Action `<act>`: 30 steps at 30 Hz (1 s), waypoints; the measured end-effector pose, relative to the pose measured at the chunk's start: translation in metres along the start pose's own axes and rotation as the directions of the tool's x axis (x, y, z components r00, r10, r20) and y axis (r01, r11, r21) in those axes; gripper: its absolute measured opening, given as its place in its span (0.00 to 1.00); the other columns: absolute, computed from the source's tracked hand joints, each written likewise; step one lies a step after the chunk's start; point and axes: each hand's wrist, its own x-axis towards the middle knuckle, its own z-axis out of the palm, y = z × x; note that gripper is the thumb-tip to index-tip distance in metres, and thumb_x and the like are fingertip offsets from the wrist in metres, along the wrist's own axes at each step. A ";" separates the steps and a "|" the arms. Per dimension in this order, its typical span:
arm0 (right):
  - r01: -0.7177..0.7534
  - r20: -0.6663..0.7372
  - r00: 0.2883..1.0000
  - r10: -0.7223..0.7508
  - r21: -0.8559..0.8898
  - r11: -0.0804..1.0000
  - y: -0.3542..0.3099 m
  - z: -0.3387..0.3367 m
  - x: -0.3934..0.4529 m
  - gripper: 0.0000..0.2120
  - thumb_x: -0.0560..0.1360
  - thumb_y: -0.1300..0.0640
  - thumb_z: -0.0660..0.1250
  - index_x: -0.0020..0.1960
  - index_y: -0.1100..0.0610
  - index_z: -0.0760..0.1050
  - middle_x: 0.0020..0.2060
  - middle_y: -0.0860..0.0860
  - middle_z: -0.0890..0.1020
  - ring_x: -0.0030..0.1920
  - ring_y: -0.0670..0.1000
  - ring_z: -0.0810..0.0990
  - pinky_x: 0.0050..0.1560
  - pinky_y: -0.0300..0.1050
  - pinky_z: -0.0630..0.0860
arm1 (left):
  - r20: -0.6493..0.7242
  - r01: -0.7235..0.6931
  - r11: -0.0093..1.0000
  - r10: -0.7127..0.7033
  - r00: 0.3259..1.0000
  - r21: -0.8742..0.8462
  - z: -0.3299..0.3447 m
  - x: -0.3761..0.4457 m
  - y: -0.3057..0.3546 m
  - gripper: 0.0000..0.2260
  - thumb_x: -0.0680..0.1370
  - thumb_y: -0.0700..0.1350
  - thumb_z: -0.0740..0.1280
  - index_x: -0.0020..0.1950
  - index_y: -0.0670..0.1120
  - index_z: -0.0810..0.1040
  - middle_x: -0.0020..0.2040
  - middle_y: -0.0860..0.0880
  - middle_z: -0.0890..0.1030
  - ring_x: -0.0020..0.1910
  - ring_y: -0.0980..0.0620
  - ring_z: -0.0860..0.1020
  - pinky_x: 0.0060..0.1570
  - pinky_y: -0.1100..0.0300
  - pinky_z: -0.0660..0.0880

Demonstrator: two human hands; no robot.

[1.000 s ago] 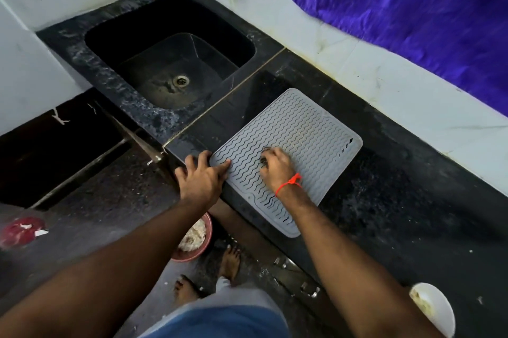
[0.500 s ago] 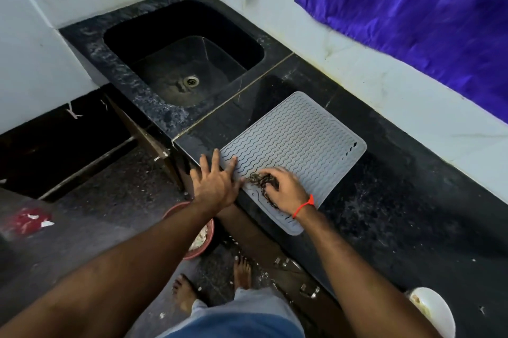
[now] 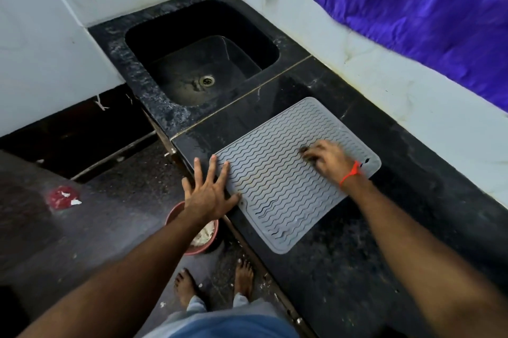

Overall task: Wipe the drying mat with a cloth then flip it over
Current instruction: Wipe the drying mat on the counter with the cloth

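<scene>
Since half a second ago, our right hand has swept from the mat's near left part to its far right part, close to the slotted corner; our left hand has stayed at the left edge. Drying mat lies flat, ribbed side up, on the black surface, just right of the sink. Left hand: fingers spread straight, tips pressing the mat's edge, holding nothing. Right hand: fingers curled over a small dark cloth, of which only a scrap shows; blurred.

Step in hand, as we judge it: wiping, flip not yet begun. To do it well, we keep the left hand pinning the edge and run strokes along the wavy ribs.

Edges: the mat's near corner sits close to the surface's front lip, so strokes toward us could drag it over. Open surface lies to the right for flipping; the wall stands near behind.
</scene>
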 end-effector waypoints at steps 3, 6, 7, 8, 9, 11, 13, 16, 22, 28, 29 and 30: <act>-0.332 -0.023 0.943 0.333 0.022 0.943 0.039 -0.013 0.020 0.18 0.71 0.68 0.64 0.56 0.55 0.80 0.57 0.55 0.77 0.59 0.59 0.74 0.63 0.47 0.69 | 0.027 0.039 0.999 -0.039 0.999 0.017 -0.002 -0.002 0.004 0.43 0.76 0.71 0.57 0.80 0.58 0.35 0.79 0.52 0.28 0.75 0.41 0.24 0.71 0.29 0.39; -0.205 -0.052 0.976 0.212 0.122 0.971 0.000 -0.007 0.023 0.15 0.71 0.65 0.65 0.54 0.52 0.80 0.54 0.51 0.78 0.56 0.52 0.74 0.61 0.48 0.71 | 0.046 0.065 0.997 -0.067 0.997 0.031 -0.003 -0.004 0.009 0.44 0.76 0.71 0.58 0.80 0.58 0.35 0.79 0.53 0.29 0.75 0.41 0.24 0.71 0.29 0.40; -0.074 0.008 0.997 0.073 0.164 0.984 -0.025 -0.004 0.021 0.14 0.72 0.62 0.65 0.55 0.50 0.79 0.55 0.49 0.77 0.55 0.48 0.72 0.60 0.46 0.71 | 0.049 0.069 0.997 -0.070 0.996 0.030 -0.005 -0.003 0.011 0.44 0.75 0.71 0.58 0.80 0.59 0.35 0.79 0.53 0.28 0.75 0.41 0.24 0.71 0.29 0.40; 0.061 0.089 0.993 -0.080 0.204 0.977 -0.050 0.001 0.019 0.14 0.73 0.60 0.65 0.56 0.48 0.78 0.55 0.47 0.77 0.55 0.46 0.71 0.58 0.44 0.71 | 0.052 0.074 0.997 -0.075 0.996 0.031 -0.006 -0.002 0.013 0.43 0.75 0.71 0.58 0.80 0.59 0.35 0.79 0.53 0.28 0.75 0.41 0.24 0.71 0.29 0.40; 0.184 0.151 0.963 -0.223 0.236 0.954 -0.076 0.008 0.015 0.14 0.73 0.59 0.64 0.56 0.48 0.78 0.55 0.47 0.76 0.55 0.46 0.70 0.57 0.43 0.70 | 0.058 0.078 0.996 -0.080 0.995 0.039 -0.007 -0.002 0.014 0.43 0.75 0.71 0.58 0.80 0.60 0.35 0.79 0.53 0.28 0.75 0.41 0.25 0.71 0.28 0.40; 0.401 0.186 0.879 -0.438 0.207 0.892 -0.121 0.024 0.007 0.13 0.72 0.59 0.66 0.56 0.51 0.78 0.54 0.49 0.77 0.54 0.49 0.72 0.55 0.42 0.68 | 0.071 0.092 0.994 -0.097 0.993 0.066 -0.008 -0.002 0.014 0.43 0.75 0.72 0.57 0.79 0.61 0.34 0.78 0.54 0.28 0.75 0.41 0.25 0.71 0.28 0.41; 0.526 0.170 0.820 -0.547 0.154 0.837 -0.135 0.039 0.007 0.14 0.69 0.61 0.69 0.54 0.53 0.79 0.52 0.52 0.79 0.51 0.54 0.74 0.53 0.45 0.72 | 0.073 0.109 0.990 -0.115 0.991 0.086 -0.008 -0.001 0.014 0.42 0.76 0.71 0.58 0.79 0.62 0.34 0.79 0.55 0.29 0.75 0.40 0.26 0.71 0.27 0.42; 0.546 0.164 0.820 -0.549 0.066 0.835 -0.115 0.036 0.018 0.16 0.66 0.61 0.73 0.53 0.52 0.81 0.54 0.51 0.80 0.49 0.55 0.76 0.51 0.47 0.75 | 0.072 0.119 0.990 -0.125 0.990 0.078 -0.008 -0.001 0.014 0.42 0.75 0.71 0.58 0.79 0.62 0.34 0.78 0.56 0.28 0.75 0.40 0.26 0.71 0.27 0.42; 0.431 0.207 0.888 -0.410 -0.068 0.900 -0.032 0.005 0.041 0.14 0.74 0.58 0.67 0.59 0.48 0.78 0.58 0.46 0.77 0.51 0.50 0.72 0.44 0.39 0.67 | 0.061 0.124 0.992 -0.126 0.990 0.038 -0.007 -0.002 0.015 0.43 0.74 0.72 0.58 0.78 0.63 0.34 0.78 0.57 0.28 0.76 0.40 0.27 0.70 0.27 0.42; 0.220 0.176 0.965 -0.196 -0.129 0.967 0.074 -0.031 0.066 0.15 0.70 0.65 0.69 0.55 0.55 0.81 0.57 0.54 0.79 0.54 0.57 0.75 0.56 0.45 0.69 | 0.066 0.138 0.990 -0.138 0.988 0.011 -0.006 -0.002 0.016 0.43 0.74 0.72 0.58 0.78 0.64 0.34 0.78 0.57 0.27 0.76 0.40 0.27 0.70 0.27 0.41; 0.148 0.167 0.979 -0.121 -0.160 0.976 0.092 -0.038 0.071 0.15 0.70 0.67 0.69 0.55 0.57 0.81 0.57 0.56 0.79 0.53 0.59 0.75 0.56 0.43 0.69 | 0.068 0.138 0.990 -0.139 0.988 0.009 -0.006 -0.002 0.016 0.43 0.74 0.72 0.58 0.78 0.64 0.34 0.78 0.57 0.27 0.76 0.40 0.27 0.70 0.27 0.41; 0.067 0.170 0.985 -0.033 -0.198 0.978 0.111 -0.042 0.075 0.16 0.70 0.68 0.68 0.55 0.58 0.81 0.56 0.59 0.79 0.52 0.61 0.74 0.57 0.44 0.71 | 0.070 0.138 0.990 -0.138 0.988 0.008 -0.005 -0.002 0.015 0.43 0.74 0.72 0.58 0.78 0.64 0.33 0.78 0.57 0.27 0.76 0.40 0.27 0.70 0.27 0.40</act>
